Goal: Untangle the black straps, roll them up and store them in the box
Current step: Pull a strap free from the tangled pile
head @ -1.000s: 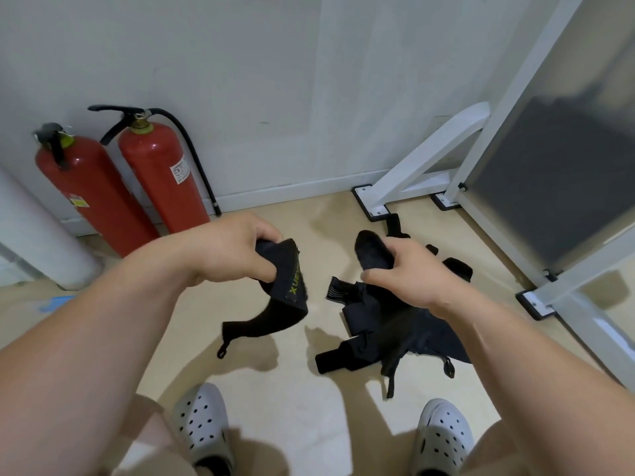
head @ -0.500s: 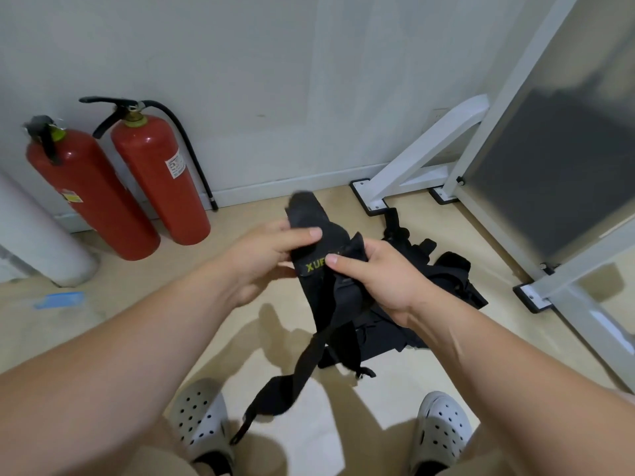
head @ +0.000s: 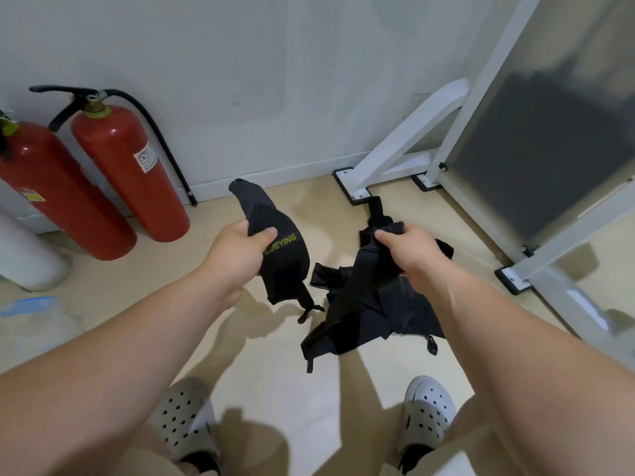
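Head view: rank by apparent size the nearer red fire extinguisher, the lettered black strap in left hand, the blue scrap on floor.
1. Nearer red fire extinguisher
2. Lettered black strap, held in left hand; closer to the camera, so this is apparent size only
3. Blue scrap

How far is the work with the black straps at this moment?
Early stage. Done: one strap with yellow lettering hangs apart, gripped by the left hand. In hand: the right hand lifts the tangled bundle of the rest. Left: untangling, rolling, storing; nothing is rolled, and no box is in view.

The scene is evenly and brightly lit from above. Soft, overlapping shadows are cast on the floor. Straight lines are bowed toward the edges, and slight blur is seen throughout.
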